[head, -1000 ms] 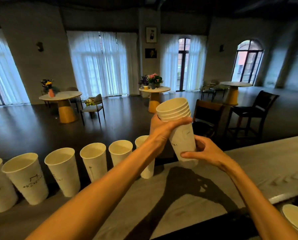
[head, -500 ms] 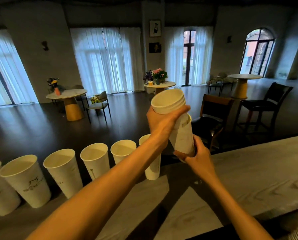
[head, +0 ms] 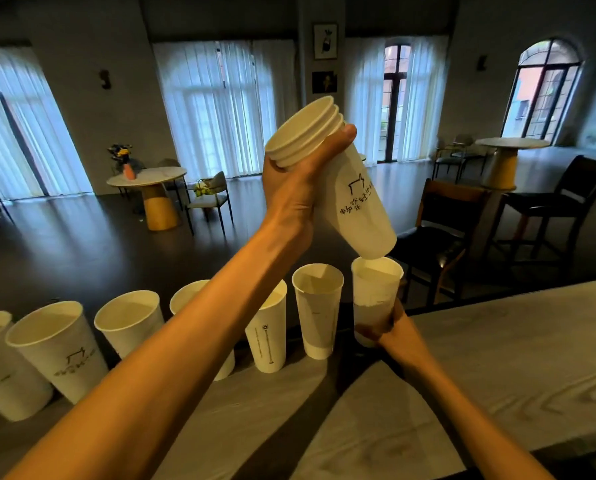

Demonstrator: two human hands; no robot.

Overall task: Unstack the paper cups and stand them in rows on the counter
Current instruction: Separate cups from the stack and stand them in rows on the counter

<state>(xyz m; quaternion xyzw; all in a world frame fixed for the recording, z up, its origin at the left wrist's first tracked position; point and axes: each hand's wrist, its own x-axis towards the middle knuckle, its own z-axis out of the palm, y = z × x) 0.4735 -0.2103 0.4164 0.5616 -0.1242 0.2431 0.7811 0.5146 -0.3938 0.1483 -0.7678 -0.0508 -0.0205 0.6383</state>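
My left hand (head: pixel 291 188) is up in the air with its grip wrapped round the stack (head: pixel 327 174) just under the rims, the stack tilted with its mouths leaning left and its base hanging right over the newest cup (head: pixel 375 299). I can count about four nested rims at the top, and black printing shows on the stack's side. My right hand (head: pixel 390 327) is low at the far edge of the bench (head: pixel 497 358), its grip closed round the lower part of that single cup, which is upright; I cannot tell whether its base touches the bench. To its left stands the row (head: pixel 123 330) of open cups along the same edge, close beside one another, my left forearm crossing in front of two of them. The leftmost cup is cut off by the frame. Beyond the bench I see dark chairs (head: pixel 452 233), round tables (head: pixel 151 178) and curtained windows (head: pixel 217 105).
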